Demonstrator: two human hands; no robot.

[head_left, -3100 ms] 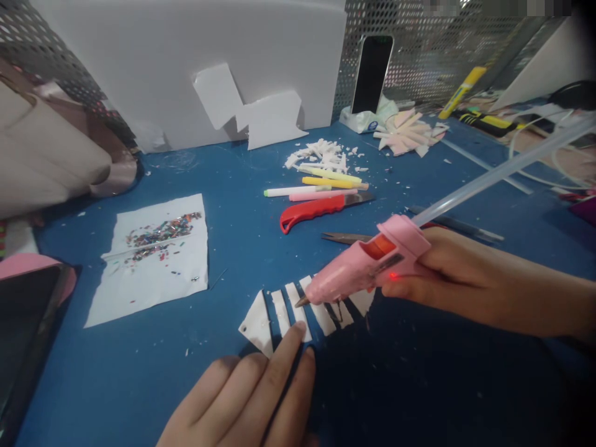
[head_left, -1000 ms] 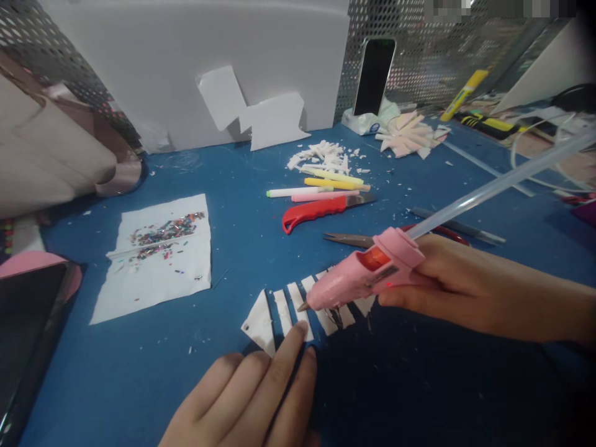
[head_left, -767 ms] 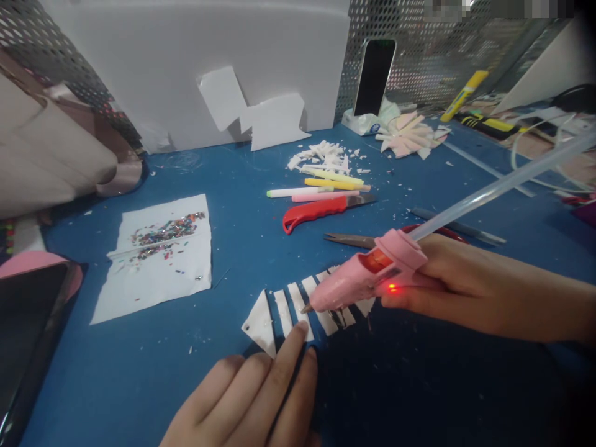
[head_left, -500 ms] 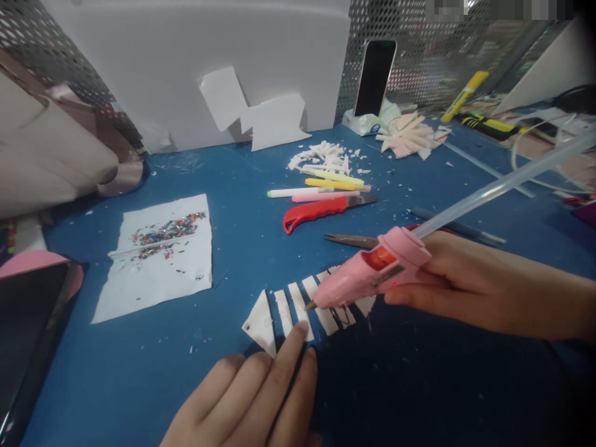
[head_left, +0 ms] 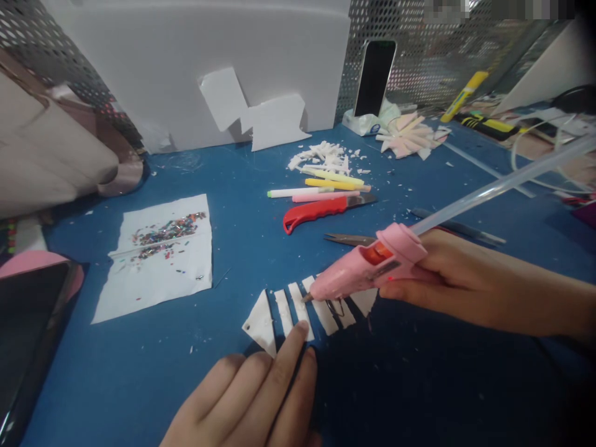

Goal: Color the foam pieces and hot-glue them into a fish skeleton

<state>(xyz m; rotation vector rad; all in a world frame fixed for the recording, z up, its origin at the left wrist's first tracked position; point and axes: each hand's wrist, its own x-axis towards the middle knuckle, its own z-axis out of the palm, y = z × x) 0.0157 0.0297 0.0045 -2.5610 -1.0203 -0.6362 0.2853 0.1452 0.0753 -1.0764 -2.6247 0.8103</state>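
Note:
A pink hot glue gun (head_left: 342, 273) with a long clear glue stick (head_left: 493, 189) in its back is gripped in my right hand (head_left: 447, 276). Its nozzle tip is at the upper part of a narrow white strip (head_left: 298, 300); whether it touches cannot be made out. The index fingertip of my left hand (head_left: 254, 394) presses on the lower end of that strip, with the other fingers extended alongside and nothing grasped. To the left lie another strip (head_left: 283, 310) and a white pointed piece (head_left: 261, 323) with a dark dot. Further strips (head_left: 326, 318) with dark lines are partly hidden under the gun.
Beyond my hands lie a red-handled knife (head_left: 316, 211), scissors (head_left: 349, 239), several coloured pens (head_left: 333, 184) and white scraps (head_left: 323, 155). Glitter-covered paper (head_left: 153, 279) is at left, beside a dark tablet (head_left: 32, 323). A phone (head_left: 376, 77) stands upright at the back.
My right hand and the glue gun have shifted slightly up and left, the nozzle moving toward the upper part of the strip. My left hand and the white pieces are unchanged.

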